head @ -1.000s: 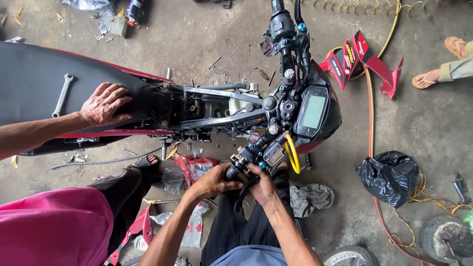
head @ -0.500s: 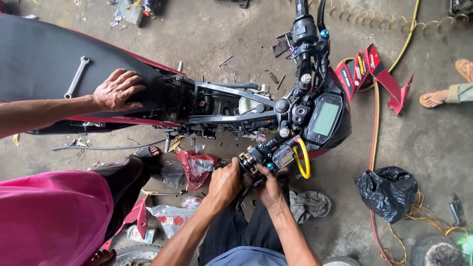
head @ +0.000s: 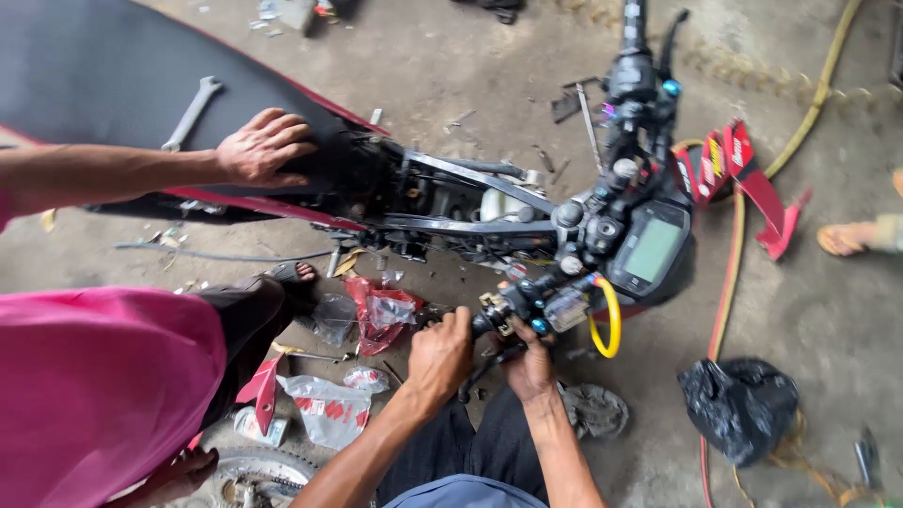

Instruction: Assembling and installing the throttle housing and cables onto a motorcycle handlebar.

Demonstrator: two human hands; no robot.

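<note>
Handlebar (head: 527,306): near end of the stripped motorbike, just past the person's knees.
Left hand (head: 440,356): fingers curled tight round the grip, to keep it from turning.
Right hand (head: 529,362): closed under the bar, pinching a small part there.
Other person's hand (head: 263,146): spread flat on the seat (head: 113,75), steadying the bike.
Wrench (head: 191,113): lies on the seat, close by.

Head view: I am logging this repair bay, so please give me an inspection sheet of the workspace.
Surface: bare concrete floor, dirty.
Job's things: stripped motorcycle frame; handlebar end held by left hand and right hand.
Clutter: wrench on black seat; plastic bags; black bag; red fairing panels; rag.
Grippers: both hands closed around handlebar end.
Cables: yellow hose; yellow cable loop.
Surroundings: another person's hand on seat; sandalled foot.
</note>
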